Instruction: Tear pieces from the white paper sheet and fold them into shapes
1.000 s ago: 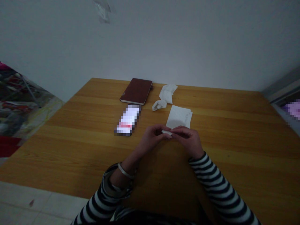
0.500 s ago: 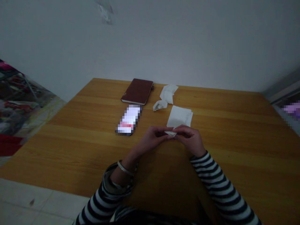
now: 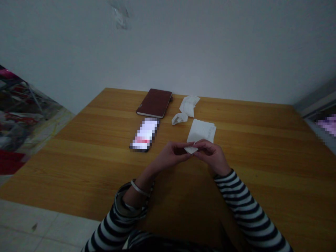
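Observation:
A small folded piece of white paper (image 3: 191, 150) is pinched between my two hands above the wooden table. My left hand (image 3: 174, 154) grips its left side with thumb and fingers. On the other side my right hand (image 3: 212, 155) pinches the same paper, its fingertips close to those of the left. Just beyond the hands lie lined paper sheets (image 3: 201, 130) with some writing along the right edge; their near edge is partly hidden by my fingers.
A phone (image 3: 145, 134) with a lit, blurred screen lies left of the sheets on the table (image 3: 86, 168). Behind it is a brown notebook (image 3: 154, 102). Crumpled, folded papers (image 3: 188, 105) lie right of the notebook. A pale wall (image 3: 210, 52) rises behind the table's far edge.
The folded paper between my fingers is tilted slightly, so more of its white face shows. Both hands stay in nearly the same place, still pinching it.

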The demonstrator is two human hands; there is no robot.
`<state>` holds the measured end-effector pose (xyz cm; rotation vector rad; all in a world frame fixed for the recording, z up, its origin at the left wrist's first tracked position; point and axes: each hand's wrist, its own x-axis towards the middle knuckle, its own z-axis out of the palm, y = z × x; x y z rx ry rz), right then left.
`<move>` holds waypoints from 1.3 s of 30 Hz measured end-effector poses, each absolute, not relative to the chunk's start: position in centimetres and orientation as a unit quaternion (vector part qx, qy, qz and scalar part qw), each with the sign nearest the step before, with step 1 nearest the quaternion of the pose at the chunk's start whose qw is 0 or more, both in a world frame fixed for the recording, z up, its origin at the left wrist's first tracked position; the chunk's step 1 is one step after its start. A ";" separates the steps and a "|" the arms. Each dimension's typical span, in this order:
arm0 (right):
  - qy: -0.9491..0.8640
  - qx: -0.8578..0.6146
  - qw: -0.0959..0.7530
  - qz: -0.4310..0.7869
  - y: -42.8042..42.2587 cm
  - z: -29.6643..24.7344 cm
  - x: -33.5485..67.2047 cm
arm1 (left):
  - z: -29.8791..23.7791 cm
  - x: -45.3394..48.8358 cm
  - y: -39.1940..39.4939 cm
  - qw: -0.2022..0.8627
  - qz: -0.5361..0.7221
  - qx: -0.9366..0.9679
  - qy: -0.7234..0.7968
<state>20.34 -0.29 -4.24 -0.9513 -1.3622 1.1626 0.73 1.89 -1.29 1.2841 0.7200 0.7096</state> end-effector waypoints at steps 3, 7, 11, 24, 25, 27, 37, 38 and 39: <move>-0.585 -0.416 0.530 0.451 -0.4 -4.2 20.1 | -1.5 0.7 2.0 0.667 0.316 0.593 0.323; -0.571 -0.451 0.546 0.416 -0.6 -4.2 19.8 | -2.1 0.8 2.2 0.638 0.312 0.622 0.331; -0.529 -0.470 0.579 0.405 -0.5 -4.4 19.5 | -2.5 1.3 2.2 0.611 0.374 0.573 0.399; -0.415 -0.523 0.617 0.416 -1.4 -4.0 17.6 | -1.9 2.7 1.6 0.635 0.472 0.401 0.462; -0.396 -0.521 0.623 0.429 -1.5 -4.0 17.4 | -2.0 2.9 1.6 0.640 0.480 0.387 0.459; -0.363 -0.510 0.639 0.448 -1.5 -4.0 17.0 | -2.1 3.1 1.5 0.645 0.490 0.369 0.456; -0.452 -0.525 0.611 0.383 -1.4 -4.4 17.6 | -2.8 2.8 1.6 0.572 0.439 0.539 0.434; -0.465 -0.524 0.609 0.370 -1.4 -4.4 17.7 | -2.9 2.8 1.6 0.565 0.430 0.558 0.429; -0.475 -0.522 0.609 0.362 -1.4 -4.3 17.7 | -3.0 2.7 1.5 0.567 0.419 0.569 0.422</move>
